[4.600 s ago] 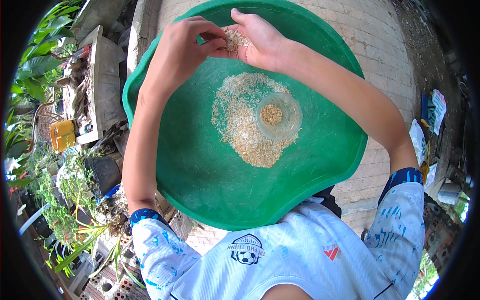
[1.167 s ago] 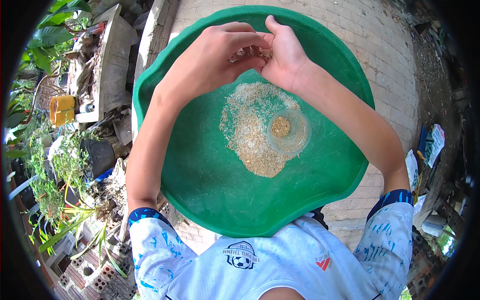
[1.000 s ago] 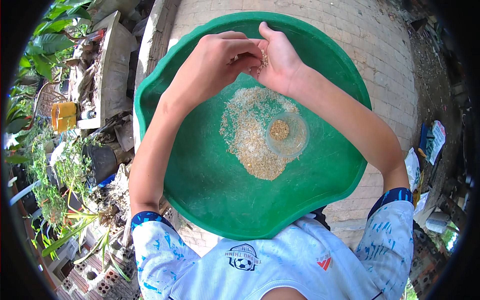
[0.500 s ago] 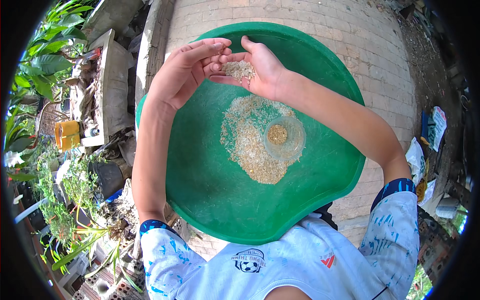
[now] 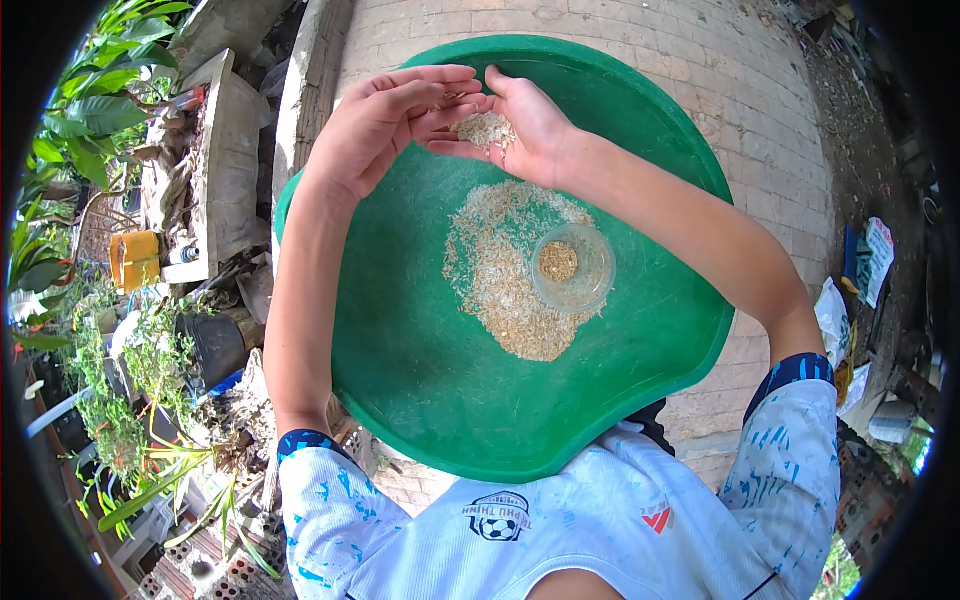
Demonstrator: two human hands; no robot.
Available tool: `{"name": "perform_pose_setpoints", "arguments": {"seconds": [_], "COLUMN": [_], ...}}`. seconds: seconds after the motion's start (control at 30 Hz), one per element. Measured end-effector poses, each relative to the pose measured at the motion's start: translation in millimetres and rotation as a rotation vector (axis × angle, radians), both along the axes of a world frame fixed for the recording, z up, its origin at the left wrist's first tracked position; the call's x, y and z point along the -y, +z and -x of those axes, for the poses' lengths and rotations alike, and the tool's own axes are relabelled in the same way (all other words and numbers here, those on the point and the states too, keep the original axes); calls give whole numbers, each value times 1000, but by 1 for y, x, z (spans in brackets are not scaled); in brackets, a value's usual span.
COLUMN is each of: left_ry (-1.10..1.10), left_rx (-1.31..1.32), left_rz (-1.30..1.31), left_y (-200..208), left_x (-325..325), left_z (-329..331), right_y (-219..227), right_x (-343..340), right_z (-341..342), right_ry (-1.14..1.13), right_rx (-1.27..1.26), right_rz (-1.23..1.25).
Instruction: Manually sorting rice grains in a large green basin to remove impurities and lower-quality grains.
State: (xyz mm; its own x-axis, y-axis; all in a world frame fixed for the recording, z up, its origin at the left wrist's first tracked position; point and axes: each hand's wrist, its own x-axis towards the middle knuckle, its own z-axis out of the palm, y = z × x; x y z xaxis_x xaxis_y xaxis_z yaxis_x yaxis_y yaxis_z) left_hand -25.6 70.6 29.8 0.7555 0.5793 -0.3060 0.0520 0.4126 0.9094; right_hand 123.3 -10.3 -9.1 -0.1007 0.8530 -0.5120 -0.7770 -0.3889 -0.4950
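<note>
A large green plastic tray (image 5: 430, 400) holds a loose heap of mixed white and tan rice grains (image 5: 510, 310). On the heap's right side stands a clear round cup (image 5: 597, 280) with brownish unhusked grains inside. Over the tray's far part, my right hand (image 5: 537, 130) is cupped palm up around a small pile of rice (image 5: 485, 130). My left hand (image 5: 385, 125) meets it from the left, its fingertips above the right hand's fingers. A few brown unhusked grains (image 5: 450, 97) lie between its thumb and bent fingers.
The tray's near edge rests against my shirt, above a brick-paved floor (image 5: 735, 110). Along the left are a concrete planter (image 5: 225, 190), a yellow container (image 5: 134, 262) and leafy plants. White bags (image 5: 832, 318) and clutter lie at the right.
Both hands have shifted slightly to the right. My left fingers have stretched out further over the right palm, and the brown grains between them now show. The tray sits slightly higher in view.
</note>
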Motion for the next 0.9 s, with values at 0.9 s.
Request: {"name": "perform_pose_setpoints", "arguments": {"seconds": [0.9], "left_ry": [-69], "left_rx": [-51], "left_rz": [31], "left_y": [4], "left_x": [1], "left_z": [-3], "right_y": [-3], "right_x": [1], "right_z": [0], "right_ry": [41], "right_rx": [78], "right_rz": [-105]}}
